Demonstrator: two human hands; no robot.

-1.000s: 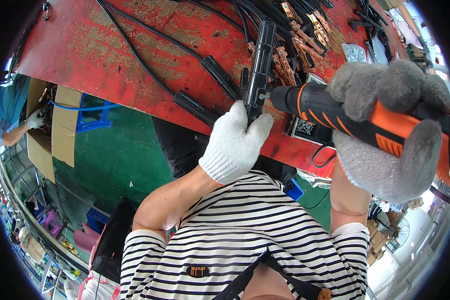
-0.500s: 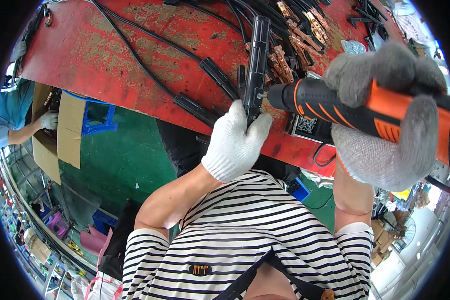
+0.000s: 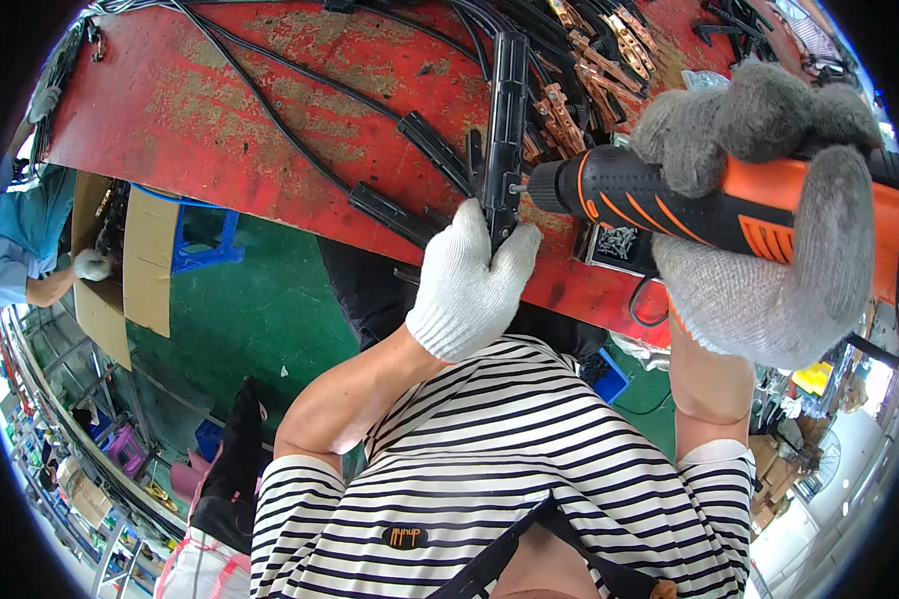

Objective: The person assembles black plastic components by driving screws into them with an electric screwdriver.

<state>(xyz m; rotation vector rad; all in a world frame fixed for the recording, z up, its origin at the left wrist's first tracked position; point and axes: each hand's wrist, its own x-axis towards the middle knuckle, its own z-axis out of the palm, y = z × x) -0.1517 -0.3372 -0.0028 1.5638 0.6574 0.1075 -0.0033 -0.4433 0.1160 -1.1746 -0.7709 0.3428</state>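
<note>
My left hand (image 3: 472,285), in a white knit glove, is closed round the lower end of a black ribbed handle (image 3: 507,110) with a cable at its far end. From the right, my right hand (image 3: 769,220), in a greyed glove, grips an orange and black power screwdriver (image 3: 669,195). Its bit meets the side of the handle at a small screw, just above my left fingers. Two more black handles with cables, one nearer (image 3: 395,212) and one farther (image 3: 435,152), lie on the table left of my left hand.
The worn red table (image 3: 300,60) carries copper clamp parts (image 3: 609,60) at the far right. A box of screws (image 3: 617,245) sits below the screwdriver. At the left, a co-worker's gloved hand (image 3: 92,266) is at a cardboard box (image 3: 148,270), beside a blue stool (image 3: 210,240).
The screwdriver and my right hand have shifted slightly left and up, with the handle nearly unmoved. The co-worker's hand has moved a little down and left at the box.
</note>
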